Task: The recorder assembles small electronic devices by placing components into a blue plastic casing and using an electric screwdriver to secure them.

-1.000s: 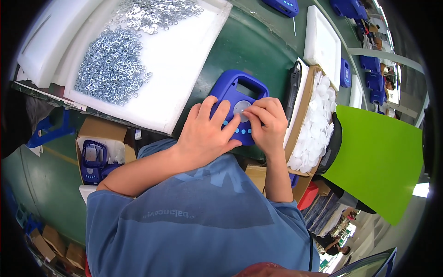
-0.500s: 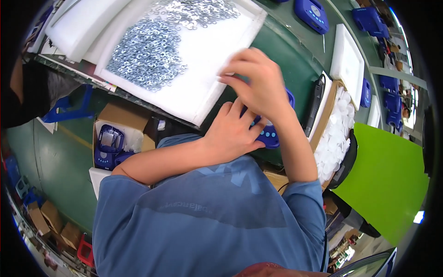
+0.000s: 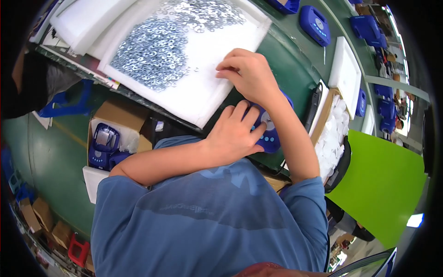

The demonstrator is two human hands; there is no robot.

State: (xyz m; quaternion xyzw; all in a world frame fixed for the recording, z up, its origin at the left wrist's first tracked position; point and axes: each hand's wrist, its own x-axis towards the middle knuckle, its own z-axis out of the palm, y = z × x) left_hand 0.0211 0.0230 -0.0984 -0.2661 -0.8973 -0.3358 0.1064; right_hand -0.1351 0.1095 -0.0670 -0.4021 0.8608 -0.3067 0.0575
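Blue housing: partly under left hand, fingers spread | right hand: over white tray, fingers curled, holding cannot tell

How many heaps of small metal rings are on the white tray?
2: a bluish heap on the white tray at left, and a shinier silver heap beside it, near the picture's top edge; any beyond would be hidden.

One fisheye view looks steeply down from the person's head, past the shirt to the bench. It is close, with the left grip and the right grip near its middle, yet wide enough to take in the room's far side
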